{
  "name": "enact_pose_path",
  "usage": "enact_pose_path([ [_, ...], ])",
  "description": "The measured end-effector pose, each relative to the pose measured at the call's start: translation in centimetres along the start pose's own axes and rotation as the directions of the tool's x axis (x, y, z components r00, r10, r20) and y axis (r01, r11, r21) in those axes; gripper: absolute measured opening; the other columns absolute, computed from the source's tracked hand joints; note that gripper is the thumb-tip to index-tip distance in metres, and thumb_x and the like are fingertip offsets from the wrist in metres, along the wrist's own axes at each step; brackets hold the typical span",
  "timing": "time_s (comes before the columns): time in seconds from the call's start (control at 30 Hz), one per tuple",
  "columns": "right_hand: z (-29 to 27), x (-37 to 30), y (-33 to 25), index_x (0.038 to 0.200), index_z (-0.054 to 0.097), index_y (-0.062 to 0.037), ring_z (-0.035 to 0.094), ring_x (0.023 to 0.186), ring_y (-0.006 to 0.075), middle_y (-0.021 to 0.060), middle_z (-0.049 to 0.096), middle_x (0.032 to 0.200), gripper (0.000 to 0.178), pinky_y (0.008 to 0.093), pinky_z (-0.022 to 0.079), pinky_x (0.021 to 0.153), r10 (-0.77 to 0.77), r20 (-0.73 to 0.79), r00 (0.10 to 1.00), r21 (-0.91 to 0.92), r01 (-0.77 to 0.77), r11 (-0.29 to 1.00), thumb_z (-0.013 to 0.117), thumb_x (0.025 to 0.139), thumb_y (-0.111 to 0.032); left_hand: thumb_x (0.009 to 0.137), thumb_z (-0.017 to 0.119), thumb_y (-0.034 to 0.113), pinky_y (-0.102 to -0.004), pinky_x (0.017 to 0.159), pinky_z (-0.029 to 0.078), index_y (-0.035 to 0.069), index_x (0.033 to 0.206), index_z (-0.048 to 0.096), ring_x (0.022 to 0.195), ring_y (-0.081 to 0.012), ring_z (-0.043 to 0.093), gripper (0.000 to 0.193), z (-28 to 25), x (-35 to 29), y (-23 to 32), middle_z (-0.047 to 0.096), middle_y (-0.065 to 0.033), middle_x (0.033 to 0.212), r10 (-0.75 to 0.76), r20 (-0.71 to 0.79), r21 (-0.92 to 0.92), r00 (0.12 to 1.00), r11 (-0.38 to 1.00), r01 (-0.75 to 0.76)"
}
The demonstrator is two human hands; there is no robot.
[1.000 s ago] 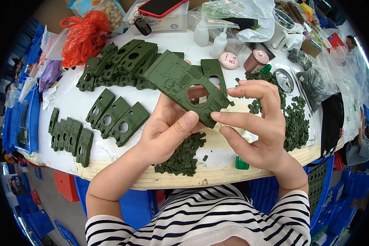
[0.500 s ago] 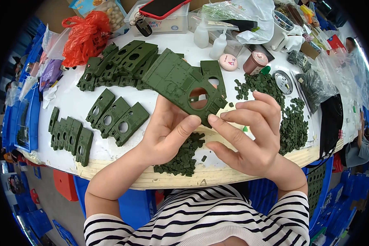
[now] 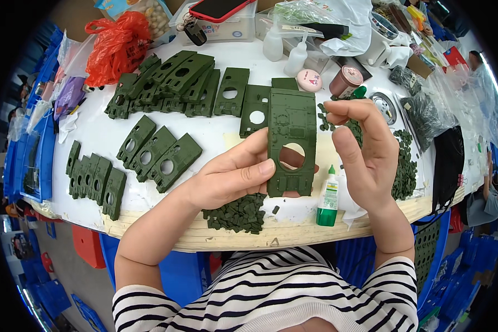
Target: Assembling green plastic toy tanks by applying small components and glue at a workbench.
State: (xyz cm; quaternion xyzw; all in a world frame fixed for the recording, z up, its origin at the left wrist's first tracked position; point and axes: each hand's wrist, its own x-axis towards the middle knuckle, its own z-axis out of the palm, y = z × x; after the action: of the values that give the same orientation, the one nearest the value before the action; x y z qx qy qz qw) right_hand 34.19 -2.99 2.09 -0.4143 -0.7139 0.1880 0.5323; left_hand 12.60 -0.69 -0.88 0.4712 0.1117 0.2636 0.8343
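Observation:
My left hand (image 3: pixel 232 174) grips a dark green plastic model tank hull top (image 3: pixel 294 119) by its left side, thumb on the front face and fingers behind. The part stands nearly upright, with a large round hole in its lower half. Just right of it my right hand (image 3: pixel 371 157) is raised, empty, with thumb and curved fingers apart. Below, between the hands, lies a green-and-white glue bottle (image 3: pixel 328 199) with a pointed tip. A heap of small green pieces (image 3: pixel 237 214) lies under my left hand. Similar hull parts (image 3: pixel 255 110) rest behind the held one.
Stacked hull parts (image 3: pixel 177 83) and two shorter rows (image 3: pixel 159 157) cover the table's left side. Another heap of small pieces (image 3: pixel 405 174) is at the right. Squeeze bottles (image 3: pixel 296 58), a pink tin (image 3: pixel 346 81), a red bag (image 3: pixel 118 48) and a phone (image 3: pixel 218 8) stand farther back.
The tank hull top has turned from slanted to upright and moved right, now in my left hand alone. My right hand has let go and lifted away. The glue bottle has come into view.

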Motion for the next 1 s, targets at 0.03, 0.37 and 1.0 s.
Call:
enact_pose_path([
  [0.03,0.1,0.0,0.2,0.106,0.062,0.0019,0.056,0.081,0.0161,0.0083,0.061,0.089,0.024,0.0272,0.045,0.076,0.018,-0.009,1.000,0.022,-0.018,1.000,0.066,0.086,-0.011,0.097,0.046,0.031,-0.0518,0.094,0.047,0.003,0.147,0.016,0.124,-0.0408,0.046,0.065,-0.1,0.0,-0.1,0.046,-0.0234,0.130,-0.005,0.004,0.000,1.000,1.000,0.005],
  [0.37,-0.2,0.0,-0.2,0.114,0.059,0.0040,0.058,0.078,0.0078,0.0056,0.065,0.091,0.027,0.0218,0.048,0.070,0.377,0.254,0.891,0.388,-0.451,0.804,0.059,0.093,-0.013,0.094,0.048,0.033,-0.0565,0.092,0.048,-0.002,0.145,0.020,0.118,-0.0412,0.050,0.068,-0.4,-0.2,-0.1,0.046,-0.0259,0.127,-0.115,0.155,-0.104,0.981,0.986,0.132],
  [1.0,2.1,-2.3,-2.6,0.126,0.048,0.0072,0.063,0.083,0.0121,0.0101,0.062,0.098,0.037,0.0227,0.052,0.073,0.336,0.371,0.866,0.413,-0.478,0.775,0.056,0.092,-0.005,0.068,0.076,0.004,-0.0333,0.080,0.049,-0.001,0.128,0.050,0.093,-0.0303,0.059,0.065,5.9,-7.2,0.7,0.056,-0.0177,0.108,0.577,-0.308,0.951,0.757,0.195,0.239],
])
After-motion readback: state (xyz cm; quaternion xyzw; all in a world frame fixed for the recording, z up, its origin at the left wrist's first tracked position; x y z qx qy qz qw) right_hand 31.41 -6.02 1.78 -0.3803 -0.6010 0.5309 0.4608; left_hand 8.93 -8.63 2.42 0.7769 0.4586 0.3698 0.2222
